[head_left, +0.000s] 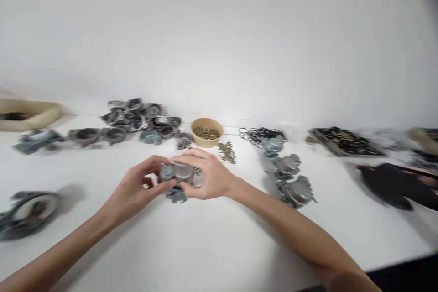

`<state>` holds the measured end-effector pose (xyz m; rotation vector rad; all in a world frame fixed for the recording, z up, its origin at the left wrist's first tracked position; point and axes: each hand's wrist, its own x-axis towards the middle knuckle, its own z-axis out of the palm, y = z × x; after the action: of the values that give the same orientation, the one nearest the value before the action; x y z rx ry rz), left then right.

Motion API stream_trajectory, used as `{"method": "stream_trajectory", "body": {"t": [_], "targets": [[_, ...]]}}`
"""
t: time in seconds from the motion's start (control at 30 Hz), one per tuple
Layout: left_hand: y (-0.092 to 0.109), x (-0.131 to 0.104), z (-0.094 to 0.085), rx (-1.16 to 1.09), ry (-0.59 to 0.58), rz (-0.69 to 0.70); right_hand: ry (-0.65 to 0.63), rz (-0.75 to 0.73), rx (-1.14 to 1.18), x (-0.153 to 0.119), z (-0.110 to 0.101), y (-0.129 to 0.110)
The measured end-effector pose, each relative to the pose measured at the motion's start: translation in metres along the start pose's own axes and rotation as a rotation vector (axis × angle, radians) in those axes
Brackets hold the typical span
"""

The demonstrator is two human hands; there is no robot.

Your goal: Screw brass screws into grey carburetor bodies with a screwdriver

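Both of my hands meet around a grey metal carburetor (pixel 184 172) just above the white table. Its rounded bowl faces up, with a round cap at its left and a bluish metal part showing underneath. My left hand (pixel 143 181) grips the left side between thumb and fingers. Across the right side, my right hand (pixel 203 174) has its fingers over the top and its thumb at the near edge. The fingers cover part of the body. Behind the hands stand a tan bowl of small brass-coloured screws (pixel 207 133) and a loose heap of screws (pixel 226 152).
Grey metal castings (pixel 135 116) are piled at the back left. Black rubber rings (pixel 260 135) and assembled carburetors (pixel 297 190) lie to the right. Farther right are a tray of dark parts (pixel 345 141) and a black tool (pixel 390 185). A round metal part (pixel 32 212) lies near left, blurred.
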<state>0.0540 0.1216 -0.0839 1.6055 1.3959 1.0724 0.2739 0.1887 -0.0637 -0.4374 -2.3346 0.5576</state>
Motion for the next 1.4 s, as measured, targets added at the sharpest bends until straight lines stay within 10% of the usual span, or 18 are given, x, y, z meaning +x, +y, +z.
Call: {"method": "stream_trajectory", "body": {"t": [0.4, 1.17, 1.4], "targets": [[0.003, -0.004, 0.006, 0.103, 0.141, 0.025, -0.034, -0.069, -0.019, 0.0, -0.009, 0.007], [-0.012, 0.005, 0.0, 0.133, -0.022, 0.175, -0.113, 0.094, 0.036, -0.004, -0.014, 0.012], [-0.01, 0.004, -0.005, 0.073, -0.034, 0.211, 0.052, 0.127, -0.044, -0.009, -0.006, -0.002]]}}
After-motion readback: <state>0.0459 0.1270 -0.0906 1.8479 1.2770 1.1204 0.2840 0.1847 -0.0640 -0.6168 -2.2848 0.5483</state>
